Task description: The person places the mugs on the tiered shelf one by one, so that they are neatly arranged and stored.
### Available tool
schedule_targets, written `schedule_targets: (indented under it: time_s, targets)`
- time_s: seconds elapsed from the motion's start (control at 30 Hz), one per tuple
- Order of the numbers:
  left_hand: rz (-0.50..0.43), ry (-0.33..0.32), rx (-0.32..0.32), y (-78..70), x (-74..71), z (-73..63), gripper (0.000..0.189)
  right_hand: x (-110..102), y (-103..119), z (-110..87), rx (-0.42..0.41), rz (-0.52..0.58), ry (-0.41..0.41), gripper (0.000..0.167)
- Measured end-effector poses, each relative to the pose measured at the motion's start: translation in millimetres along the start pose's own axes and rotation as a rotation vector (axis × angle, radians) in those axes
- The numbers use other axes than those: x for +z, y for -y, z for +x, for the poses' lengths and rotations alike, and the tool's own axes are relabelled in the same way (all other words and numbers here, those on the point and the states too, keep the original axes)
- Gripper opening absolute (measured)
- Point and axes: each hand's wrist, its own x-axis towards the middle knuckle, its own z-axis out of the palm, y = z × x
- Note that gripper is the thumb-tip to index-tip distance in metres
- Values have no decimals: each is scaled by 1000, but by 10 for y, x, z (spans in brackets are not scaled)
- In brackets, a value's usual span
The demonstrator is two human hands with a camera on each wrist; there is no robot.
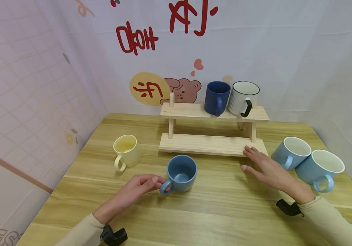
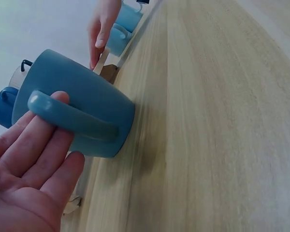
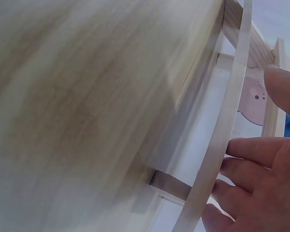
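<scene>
A blue mug (image 1: 181, 176) stands upright near the middle of the table, its handle toward my left hand (image 1: 142, 184). In the left wrist view, fingers (image 2: 36, 140) of that hand reach into the mug handle (image 2: 70, 118), one fingertip showing past it. My right hand (image 1: 266, 169) has its fingers extended, their tips touching the front edge of the lower shelf on a wooden rack (image 1: 210, 145). The right wrist view shows these fingers (image 3: 246, 179) along the shelf edge (image 3: 217, 145), holding nothing.
A navy mug (image 1: 214, 99) and a white mug with a black handle (image 1: 240, 99) stand on the rack's upper shelf. A yellow mug (image 1: 131, 157) is at left. Two light blue mugs (image 1: 288, 153) stand together at right, beside my right forearm.
</scene>
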Motion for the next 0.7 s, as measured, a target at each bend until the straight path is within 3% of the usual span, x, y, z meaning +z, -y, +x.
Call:
schedule_targets:
  time_s: [0.2, 0.7]
  targets:
    - [-62, 47, -4, 49, 54, 99, 47, -7, -2, -7, 10, 14, 16, 68]
    - [25, 60, 17, 99, 200, 233, 41, -17, -18, -8, -2, 16, 12, 66]
